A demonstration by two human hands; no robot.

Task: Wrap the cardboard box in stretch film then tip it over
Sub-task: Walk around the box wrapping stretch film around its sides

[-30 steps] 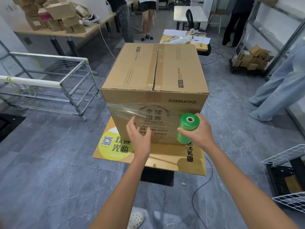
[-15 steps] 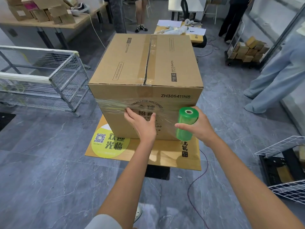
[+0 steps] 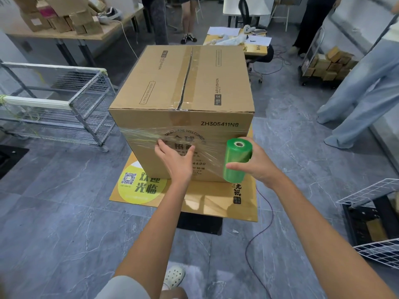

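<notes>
Though banded across only the upper near face, keeps the box (image 3: 183, 100) upright on a flat board (image 3: 205, 201) on the floor (image 3: 64, 212), with a wire rack (image 3: 86, 108) well off to the left. Shows film (image 3: 140, 134) stretched taut from the box's left corner across the printed face to the roll (image 3: 236, 162), held upright just off the right corner. Presses that film flat to the cardboard with the left hand (image 3: 176, 160), fingers straight and spread, gripping nothing. Grips the roll with the right hand (image 3: 257, 165), thumb across the front and fingers curled round the back. Against a second ago, has the left hand down on the face rather than raised just short of it; against half a second ago, holds it pressed in much the same spot. Keeps the roll beside the right corner throughout, with little travel. Suggests the film's first stretch now smoothed and stuck, so probably ready for carrying the roll round the right side. Leaves most of the wrapping undone and the tipping not begun. Risks slack or a peeled start on lifting the left hand too soon.
</notes>
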